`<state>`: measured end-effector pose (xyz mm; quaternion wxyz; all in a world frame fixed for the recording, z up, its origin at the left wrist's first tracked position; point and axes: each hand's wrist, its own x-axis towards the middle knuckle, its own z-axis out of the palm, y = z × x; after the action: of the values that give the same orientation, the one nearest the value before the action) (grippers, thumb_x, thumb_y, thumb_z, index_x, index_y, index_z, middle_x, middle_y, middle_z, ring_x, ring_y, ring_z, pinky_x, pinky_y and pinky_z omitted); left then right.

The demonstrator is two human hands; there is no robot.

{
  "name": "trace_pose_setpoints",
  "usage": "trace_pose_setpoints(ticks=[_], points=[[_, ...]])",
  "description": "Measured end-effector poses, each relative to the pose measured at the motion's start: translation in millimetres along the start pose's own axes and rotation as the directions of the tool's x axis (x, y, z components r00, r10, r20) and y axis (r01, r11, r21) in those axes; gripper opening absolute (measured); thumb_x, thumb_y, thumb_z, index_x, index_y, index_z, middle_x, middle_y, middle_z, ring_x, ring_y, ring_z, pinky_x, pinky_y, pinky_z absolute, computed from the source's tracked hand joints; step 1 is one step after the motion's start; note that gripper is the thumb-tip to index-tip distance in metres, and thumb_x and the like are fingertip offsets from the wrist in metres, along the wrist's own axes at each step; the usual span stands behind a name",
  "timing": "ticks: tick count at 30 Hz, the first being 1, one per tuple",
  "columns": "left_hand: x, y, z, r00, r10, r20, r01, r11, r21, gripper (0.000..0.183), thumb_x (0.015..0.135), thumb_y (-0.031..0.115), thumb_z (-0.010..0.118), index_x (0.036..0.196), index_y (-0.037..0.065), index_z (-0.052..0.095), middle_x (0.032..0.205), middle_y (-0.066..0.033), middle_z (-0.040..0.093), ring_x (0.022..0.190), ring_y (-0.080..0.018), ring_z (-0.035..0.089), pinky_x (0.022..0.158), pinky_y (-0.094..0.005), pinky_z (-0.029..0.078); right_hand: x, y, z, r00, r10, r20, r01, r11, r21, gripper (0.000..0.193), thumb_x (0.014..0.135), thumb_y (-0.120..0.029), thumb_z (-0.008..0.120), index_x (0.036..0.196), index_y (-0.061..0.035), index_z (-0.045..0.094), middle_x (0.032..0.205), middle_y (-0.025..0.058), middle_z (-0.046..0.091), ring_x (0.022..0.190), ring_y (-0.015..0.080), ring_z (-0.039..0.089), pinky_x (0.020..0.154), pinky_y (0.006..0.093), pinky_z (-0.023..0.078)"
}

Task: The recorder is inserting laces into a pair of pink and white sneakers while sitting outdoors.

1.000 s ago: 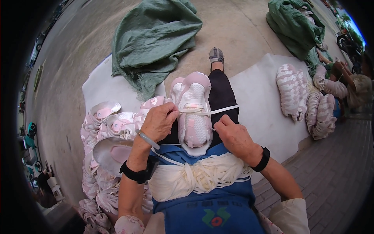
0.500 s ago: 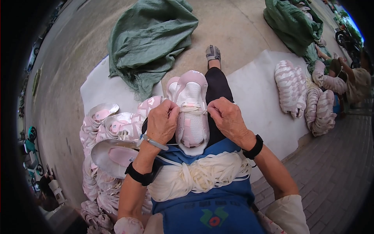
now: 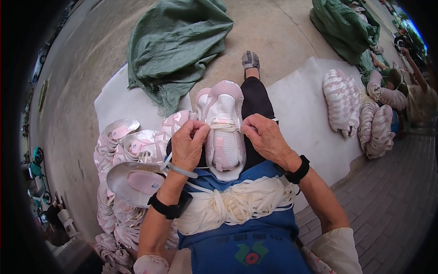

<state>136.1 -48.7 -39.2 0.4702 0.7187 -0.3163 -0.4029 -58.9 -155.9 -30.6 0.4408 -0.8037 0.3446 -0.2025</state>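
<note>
A pink and white mesh shoe upper (image 3: 224,150) lies on my lap, with a pale shoelace (image 3: 223,127) running across its top. At its left edge my left hand (image 3: 188,142) is closed in a pinch on the lace. My right hand (image 3: 267,138) pinches the lace at the opposite edge. Another pink upper (image 3: 202,101) sits partly hidden behind the first. Across my blue apron (image 3: 246,239) rests a thick bundle of cream laces (image 3: 235,203).
A heap of pink and white uppers (image 3: 119,157) lies to my left. Stacked uppers (image 3: 341,102) lie on the white sheet (image 3: 301,109) at right. Green woven sacks (image 3: 178,50) stand ahead and far right. Another person (image 3: 417,98) is at the far right.
Both hands stay at the shoe upper with the lace between them. My right hand's fingers have drawn slightly nearer to the upper. The person at far right has raised an arm.
</note>
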Motion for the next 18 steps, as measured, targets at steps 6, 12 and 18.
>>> trace_pose_setpoints(ticks=[6, 12, 18], points=[[-28, 26, 7, 0.840, 0.532, 0.107, -0.472, 0.618, 0.629, 0.029, 0.084, 0.013, 0.069, 0.106, -0.003, 0.059, 0.098, -0.0175, 0.063, 0.088, -0.0342, 0.061, 0.079, -0.0348, 0.051, 1, -2, 11, 0.983, -0.181, -0.017, 0.170, 0.949, -0.266, 0.011, 0.087, -0.011, 0.060, 0.089, -0.0008, 0.057, 0.081, 0.0145, 0.054, 0.074, 0.0331, 0.059, 0.065, 0.0412, 0.050], [-33, 19, 13, 0.846, 0.516, 0.132, -0.430, 0.514, 0.743, 0.041, 0.085, 0.008, 0.061, 0.122, -0.004, 0.050, 0.111, -0.0230, 0.058, 0.101, -0.0384, 0.058, 0.088, -0.0412, 0.048, -15, -38, 9, 0.994, -0.077, -0.081, 0.041, 0.925, -0.379, 0.025, 0.086, -0.017, 0.066, 0.096, 0.0013, 0.052, 0.091, 0.0146, 0.052, 0.075, 0.0292, 0.060, 0.065, 0.0351, 0.052], [-25, -5, 15, 0.876, 0.456, 0.160, -0.418, 0.552, 0.721, 0.037, 0.085, 0.000, 0.050, 0.122, -0.005, 0.050, 0.108, -0.0229, 0.057, 0.099, -0.0370, 0.058, 0.086, -0.0409, 0.049, -20, -29, 25, 0.997, 0.064, 0.052, -0.024, 0.832, -0.554, 0.024, 0.083, -0.007, 0.063, 0.101, 0.0042, 0.051, 0.090, 0.0163, 0.048, 0.081, 0.0309, 0.059, 0.067, 0.0354, 0.053]])
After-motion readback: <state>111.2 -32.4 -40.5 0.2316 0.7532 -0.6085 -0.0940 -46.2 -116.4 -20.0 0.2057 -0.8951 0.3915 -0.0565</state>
